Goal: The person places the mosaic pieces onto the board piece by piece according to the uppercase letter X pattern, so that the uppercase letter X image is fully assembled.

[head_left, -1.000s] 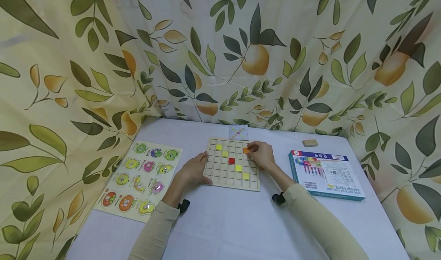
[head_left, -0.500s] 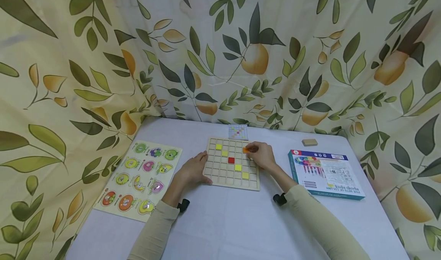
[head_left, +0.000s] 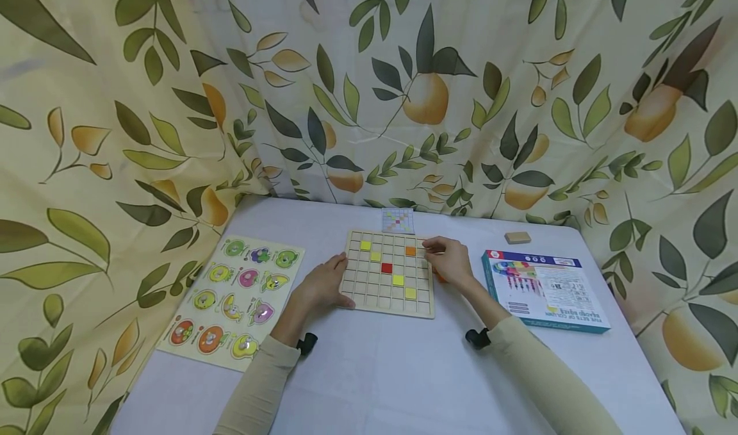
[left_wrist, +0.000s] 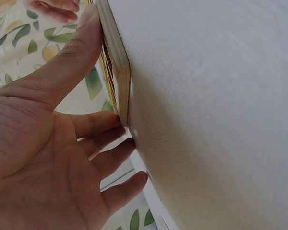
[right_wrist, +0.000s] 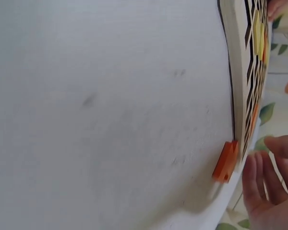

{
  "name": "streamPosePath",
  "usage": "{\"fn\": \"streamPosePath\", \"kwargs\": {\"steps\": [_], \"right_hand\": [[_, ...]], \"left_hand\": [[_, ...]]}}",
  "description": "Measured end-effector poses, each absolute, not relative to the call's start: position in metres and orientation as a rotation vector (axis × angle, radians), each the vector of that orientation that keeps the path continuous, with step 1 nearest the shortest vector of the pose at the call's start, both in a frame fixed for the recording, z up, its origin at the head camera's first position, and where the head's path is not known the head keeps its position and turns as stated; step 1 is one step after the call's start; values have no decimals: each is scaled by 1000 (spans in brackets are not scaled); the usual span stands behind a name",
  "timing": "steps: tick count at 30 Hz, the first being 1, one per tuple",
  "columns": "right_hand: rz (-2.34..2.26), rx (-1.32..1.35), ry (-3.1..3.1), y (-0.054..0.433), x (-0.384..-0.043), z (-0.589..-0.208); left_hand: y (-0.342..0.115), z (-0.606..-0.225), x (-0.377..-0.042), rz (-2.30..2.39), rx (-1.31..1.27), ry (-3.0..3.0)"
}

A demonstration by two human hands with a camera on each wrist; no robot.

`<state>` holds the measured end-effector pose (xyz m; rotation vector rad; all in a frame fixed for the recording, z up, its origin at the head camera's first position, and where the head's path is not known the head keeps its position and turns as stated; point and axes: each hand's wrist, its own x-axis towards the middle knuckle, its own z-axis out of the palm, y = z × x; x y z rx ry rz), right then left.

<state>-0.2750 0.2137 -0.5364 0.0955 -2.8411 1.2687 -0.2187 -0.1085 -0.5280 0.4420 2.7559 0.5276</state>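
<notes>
A wooden grid board (head_left: pixel 369 297) lies mid-table, holding several yellow tiles (head_left: pixel 398 280), one red tile (head_left: pixel 387 268) and one orange tile (head_left: pixel 410 251). My left hand (head_left: pixel 324 286) braces its left side; in the left wrist view the thumb lies along the board's edge (left_wrist: pixel 116 62) and the index fingertip touches the corner. Just past the board's right edge, my right hand (head_left: pixel 448 259) has loosely bent fingers with nothing between them. Beneath it on the table, an orange piece (right_wrist: pixel 225 162) sits against the board's side, mostly hidden by the hand in the head view.
Behind the board lies a small pattern card (head_left: pixel 398 220) with a coloured grid. A fruit puzzle board (head_left: pixel 193 307) is at the left. On the right are a flat printed box (head_left: pixel 548 291) and a small wooden block (head_left: pixel 517 238). A patterned curtain (head_left: pixel 369 102) surrounds the table.
My right hand has let go of the orange tile, which now shows fully in its square, and has drawn back to the right. The left hand and the board have stayed put.
</notes>
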Motion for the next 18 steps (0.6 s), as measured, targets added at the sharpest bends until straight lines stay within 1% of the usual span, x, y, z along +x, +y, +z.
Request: {"fn": "streamPosePath", "kwargs": {"steps": [18], "right_hand": [[1099, 43, -3016, 245, -245, -527]], "left_hand": [[-107, -524, -217, 538, 432, 2747]]}}
